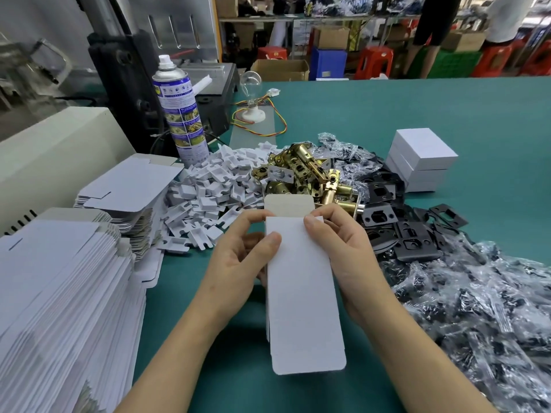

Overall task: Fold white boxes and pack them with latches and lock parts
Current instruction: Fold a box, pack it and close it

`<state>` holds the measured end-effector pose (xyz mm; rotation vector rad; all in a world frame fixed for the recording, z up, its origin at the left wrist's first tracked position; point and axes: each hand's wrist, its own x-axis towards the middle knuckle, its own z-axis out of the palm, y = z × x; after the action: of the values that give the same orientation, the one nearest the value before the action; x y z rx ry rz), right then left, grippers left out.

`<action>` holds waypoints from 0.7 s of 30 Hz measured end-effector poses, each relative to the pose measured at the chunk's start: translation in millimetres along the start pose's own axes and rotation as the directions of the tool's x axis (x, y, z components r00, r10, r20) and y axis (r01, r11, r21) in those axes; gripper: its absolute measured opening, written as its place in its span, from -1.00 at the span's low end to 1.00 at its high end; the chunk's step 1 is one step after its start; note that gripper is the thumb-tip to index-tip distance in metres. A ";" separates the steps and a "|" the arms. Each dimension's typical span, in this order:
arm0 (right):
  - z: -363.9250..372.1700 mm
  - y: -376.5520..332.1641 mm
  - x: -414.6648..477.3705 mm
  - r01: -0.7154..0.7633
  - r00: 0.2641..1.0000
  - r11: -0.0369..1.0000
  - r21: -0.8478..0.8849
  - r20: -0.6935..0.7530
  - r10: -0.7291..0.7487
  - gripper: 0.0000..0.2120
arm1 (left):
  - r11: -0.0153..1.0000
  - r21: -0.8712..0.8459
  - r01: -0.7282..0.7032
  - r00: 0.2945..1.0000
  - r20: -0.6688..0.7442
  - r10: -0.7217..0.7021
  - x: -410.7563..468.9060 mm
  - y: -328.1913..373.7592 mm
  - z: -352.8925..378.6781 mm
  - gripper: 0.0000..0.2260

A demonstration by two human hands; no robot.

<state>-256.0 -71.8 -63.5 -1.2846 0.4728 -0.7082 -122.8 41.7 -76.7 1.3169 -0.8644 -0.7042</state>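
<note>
Your worktop [387, 108] is bright and evenly lit from overhead. Your left hand [238, 263] and right hand [343, 248] throw only a soft, faint shadow beneath the white box [301, 293]. Right of the white box, the plastic bags [477, 308] flash with glare. The frame edges bend outward, and the shelves [298, 17] far beyond the white box look soft.

Passage ahead is being blocked by brass latches [304, 171] and black strike plates [408, 236], leftward by flat box stacks [59, 278]; bare tabletop [387, 108] is being left beyond.
</note>
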 end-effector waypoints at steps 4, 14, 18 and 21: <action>1.8 -0.4 2.7 -0.004 0.994 1.000 -0.024 -0.113 0.001 -0.65 | 0.997 -0.047 0.067 0.998 0.000 -0.067 -0.8 2.1 1.4 -0.77; -6.4 7.5 7.9 -0.102 0.983 0.986 0.134 -0.138 0.120 -0.75 | 0.982 -0.095 0.164 0.986 0.016 -0.163 -0.6 3.5 -0.9 -0.82; -5.7 6.5 7.8 -0.151 0.980 0.977 0.149 -0.108 0.168 -0.77 | 0.982 -0.071 0.175 0.985 0.026 -0.173 -0.3 0.6 -2.2 -0.81; -5.8 6.3 7.5 -0.133 0.981 0.980 0.147 -0.125 0.152 -0.84 | 0.980 -0.067 0.186 0.982 0.030 -0.185 0.5 0.0 -3.6 -0.79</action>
<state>-253.3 -80.4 -70.6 -1.0662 0.6099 -0.6974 -119.4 43.1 -76.8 1.3396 -0.7351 -0.8899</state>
